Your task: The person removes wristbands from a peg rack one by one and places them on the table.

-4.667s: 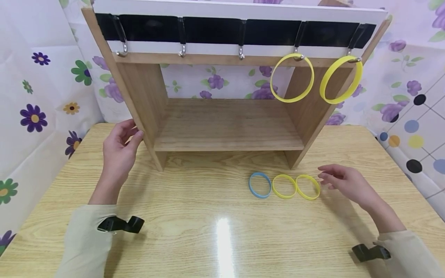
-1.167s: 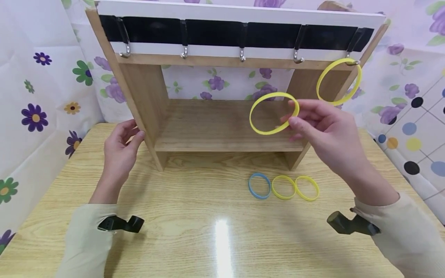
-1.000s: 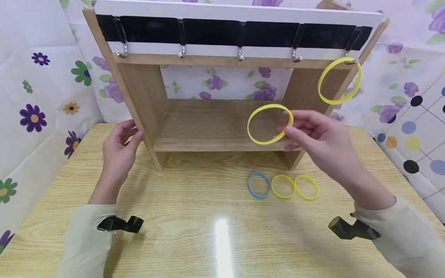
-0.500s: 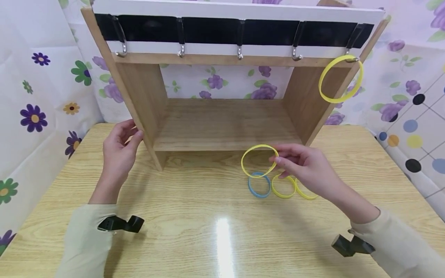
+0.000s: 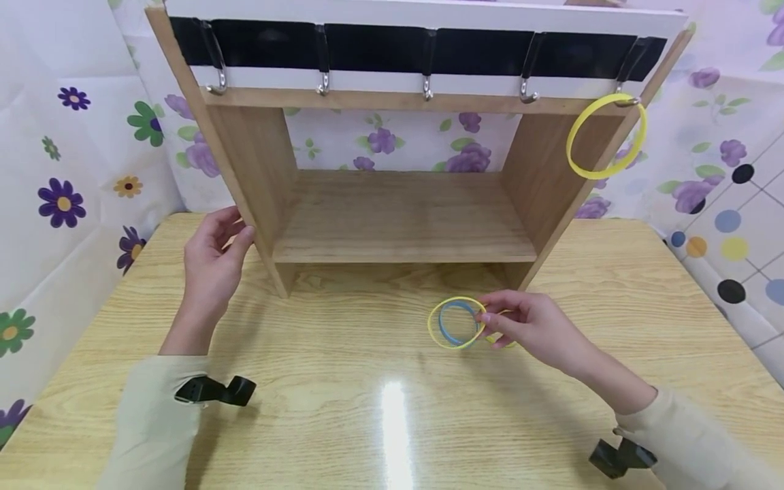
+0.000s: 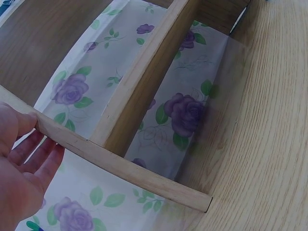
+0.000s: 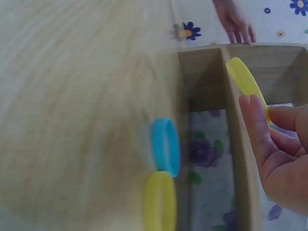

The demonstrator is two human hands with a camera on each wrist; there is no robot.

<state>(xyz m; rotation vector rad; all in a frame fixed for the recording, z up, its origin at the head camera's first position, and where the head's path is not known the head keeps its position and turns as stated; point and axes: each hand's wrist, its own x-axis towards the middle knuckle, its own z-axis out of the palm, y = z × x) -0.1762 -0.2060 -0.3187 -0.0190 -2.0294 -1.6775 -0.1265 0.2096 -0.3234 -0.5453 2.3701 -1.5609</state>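
Note:
My left hand [image 5: 211, 262] grips the left side panel of a wooden shelf [image 5: 398, 224]; in the left wrist view its thumb lies on the panel edge with the fingers behind. My right hand [image 5: 529, 327] pinches a yellow wristband [image 7: 245, 79] between thumb and fingers, just over the table in front of the shelf. Seen from the head, that band overlaps a blue wristband [image 7: 158, 147] lying on the table. Beside the blue one lies another yellow wristband [image 7: 153, 202]; in the head view the right hand mostly covers it, and a third table band is hidden.
Metal hooks line a black strip [image 5: 373, 49] across the shelf's top. One yellow wristband [image 5: 591, 174] hangs from the rightmost hook; the fourth hook [image 5: 528, 94] has none. Flowered cloth [image 5: 73, 163] stands behind and left of the wooden table [image 5: 294, 422].
My right hand took the yellow wristband off the fourth hook and brought it down and slightly left to just above the table bands. The left hand has stayed at the side panel.

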